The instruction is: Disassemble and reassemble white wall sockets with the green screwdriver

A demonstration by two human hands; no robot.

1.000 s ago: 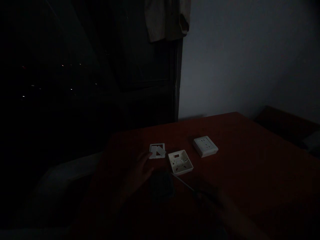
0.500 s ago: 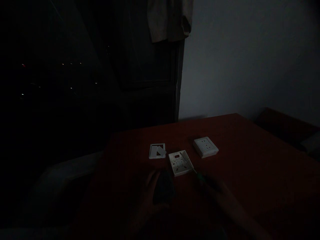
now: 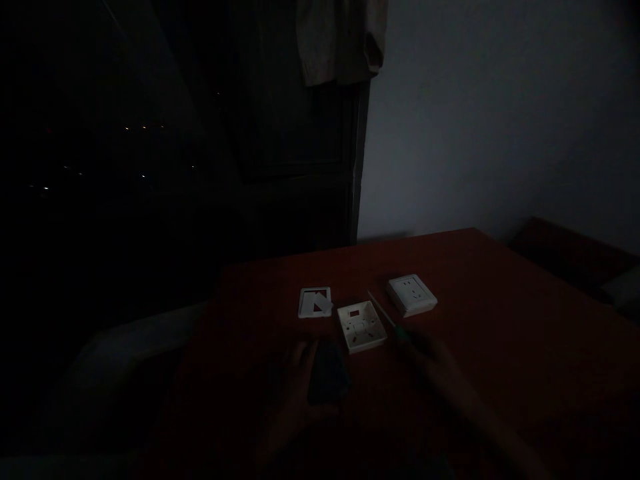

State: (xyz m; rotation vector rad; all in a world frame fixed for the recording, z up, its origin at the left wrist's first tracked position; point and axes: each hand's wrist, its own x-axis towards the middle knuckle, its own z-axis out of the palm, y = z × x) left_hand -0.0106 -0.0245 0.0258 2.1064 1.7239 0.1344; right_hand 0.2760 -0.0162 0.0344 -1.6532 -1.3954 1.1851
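My right hand [image 3: 434,365] is closed around the green handle of a screwdriver [image 3: 401,334], its thin shaft pointing up and left between two white boxes. Left of that shaft lies an open white socket back box [image 3: 362,327], its hollow side up. My left hand [image 3: 295,393] is wrapped round the left side of a dark, squarish block [image 3: 329,373], whose details are lost in the dark. Beyond this hand, a white frame [image 3: 301,303] lies flat with loose white inserts [image 3: 323,303] on it. A white wall socket [image 3: 412,293] sits to the right, face up.
The reddish-brown table [image 3: 480,300] reaches toward a pale wall [image 3: 450,133]. On the left is a dark window [image 3: 150,147] with small lights outside. Cloth [image 3: 340,43] hangs above the table's far side. Another dark piece of furniture [image 3: 575,250] stands at the right.
My left hand has come from near the white frame to the dark block and taken hold of it. The screwdriver has swung up and right, its tip passing over the back box to beyond it.
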